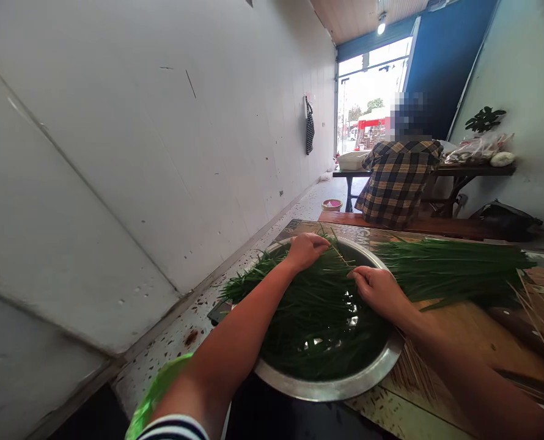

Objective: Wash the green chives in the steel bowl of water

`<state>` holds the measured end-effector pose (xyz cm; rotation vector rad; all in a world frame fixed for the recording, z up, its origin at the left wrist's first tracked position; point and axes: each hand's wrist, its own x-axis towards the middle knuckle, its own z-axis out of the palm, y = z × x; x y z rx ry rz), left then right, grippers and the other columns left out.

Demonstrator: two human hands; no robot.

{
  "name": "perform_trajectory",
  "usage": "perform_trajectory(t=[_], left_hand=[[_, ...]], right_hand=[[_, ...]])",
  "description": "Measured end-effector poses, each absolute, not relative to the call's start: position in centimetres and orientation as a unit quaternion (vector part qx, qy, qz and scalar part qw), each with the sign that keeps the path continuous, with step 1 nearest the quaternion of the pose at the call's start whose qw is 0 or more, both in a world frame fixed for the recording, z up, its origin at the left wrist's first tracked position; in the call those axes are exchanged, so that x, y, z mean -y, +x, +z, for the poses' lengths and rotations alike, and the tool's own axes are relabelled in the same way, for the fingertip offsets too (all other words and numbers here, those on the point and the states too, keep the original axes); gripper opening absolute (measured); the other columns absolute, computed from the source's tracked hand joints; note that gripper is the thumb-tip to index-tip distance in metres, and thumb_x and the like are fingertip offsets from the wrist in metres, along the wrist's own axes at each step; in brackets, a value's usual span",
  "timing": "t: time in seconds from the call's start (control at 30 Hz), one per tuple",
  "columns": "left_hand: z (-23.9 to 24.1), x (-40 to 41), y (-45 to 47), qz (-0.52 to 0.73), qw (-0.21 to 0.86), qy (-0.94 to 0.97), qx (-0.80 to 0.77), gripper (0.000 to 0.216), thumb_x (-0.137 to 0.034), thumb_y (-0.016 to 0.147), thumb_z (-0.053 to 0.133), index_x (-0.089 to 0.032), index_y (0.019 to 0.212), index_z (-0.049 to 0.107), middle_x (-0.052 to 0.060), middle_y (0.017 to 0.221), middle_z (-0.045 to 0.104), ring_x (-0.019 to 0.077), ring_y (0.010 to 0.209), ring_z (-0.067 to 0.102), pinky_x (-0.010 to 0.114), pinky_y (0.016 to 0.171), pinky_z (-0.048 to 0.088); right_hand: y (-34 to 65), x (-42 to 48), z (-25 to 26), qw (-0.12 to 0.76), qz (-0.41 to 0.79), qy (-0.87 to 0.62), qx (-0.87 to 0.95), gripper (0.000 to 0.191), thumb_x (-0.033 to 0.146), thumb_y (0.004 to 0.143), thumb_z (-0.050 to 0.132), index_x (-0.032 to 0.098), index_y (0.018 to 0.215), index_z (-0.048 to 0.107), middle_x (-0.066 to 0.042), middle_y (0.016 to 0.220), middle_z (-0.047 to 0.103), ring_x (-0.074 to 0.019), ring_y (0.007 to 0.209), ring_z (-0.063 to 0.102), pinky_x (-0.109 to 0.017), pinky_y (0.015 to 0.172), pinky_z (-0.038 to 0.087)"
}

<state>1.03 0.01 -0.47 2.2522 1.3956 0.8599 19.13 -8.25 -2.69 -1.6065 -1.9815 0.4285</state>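
Observation:
A wide metal basin point(331, 391) in front of me holds water and many long green garlic chives point(308, 305). Over its far side, my left hand point(307, 250) is closed in a pinch, with a few green tips poking up beside the fingers. My right hand point(377, 290) pinches too, above the basin's right part. Between the two hands runs a thin yellowish chive strand point(340, 253); whether it is a withered leaf or a stem I cannot tell. More chives hang over the basin's left rim.
Right of the basin lies a big bunch of chives point(455, 266) on a wooden board point(459, 330). Thin wooden skewers point(414, 370) lie beside the basin, others farther right. A green plastic bag point(162, 385) is low left. Ahead, a person in a plaid shirt point(398, 180) sits facing away.

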Motion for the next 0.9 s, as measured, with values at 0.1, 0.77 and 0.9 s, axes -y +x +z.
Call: perform_trajectory(t=[0.1, 0.77, 0.9], left_hand=[[0.5, 0.8, 1.2, 0.238, 0.219, 0.861, -0.393, 0.019, -0.027, 0.074, 0.061, -0.021, 0.086, 0.074, 0.002, 0.093, 0.071, 0.0143, 0.088, 0.062, 0.023, 0.083, 0.046], [4.4, 2.5, -1.8, 0.320, 0.236, 0.818, -0.416, 0.045, -0.041, 0.071, 0.062, -0.023, 0.112, 0.064, 0.005, 0.107, 0.066, 0.0153, 0.095, 0.059, 0.025, 0.082, 0.045], [6.0, 4.1, -1.3, 0.203, 0.320, 0.858, -0.346, 0.046, -0.036, 0.072, 0.064, -0.022, 0.116, 0.060, 0.004, 0.098, 0.068, 0.0119, 0.085, 0.060, 0.024, 0.076, 0.046]], right_hand=[[19.1, 8.2, -2.6, 0.279, 0.168, -0.593, 0.736, 0.035, 0.026, 0.083, 0.036, 0.016, 0.088, 0.069, -0.006, 0.074, 0.070, -0.0152, 0.063, 0.059, -0.024, 0.059, 0.038], [19.2, 9.2, -2.2, 0.447, 0.098, -0.497, 0.737, 0.031, 0.033, 0.087, 0.040, 0.018, 0.088, 0.067, -0.005, 0.075, 0.069, -0.0163, 0.071, 0.063, -0.027, 0.066, 0.045], [19.7, 10.1, -2.2, 0.490, 0.025, -0.486, 0.723, 0.026, 0.031, 0.087, 0.044, 0.019, 0.099, 0.064, -0.006, 0.091, 0.069, -0.0160, 0.078, 0.064, -0.027, 0.073, 0.046]])
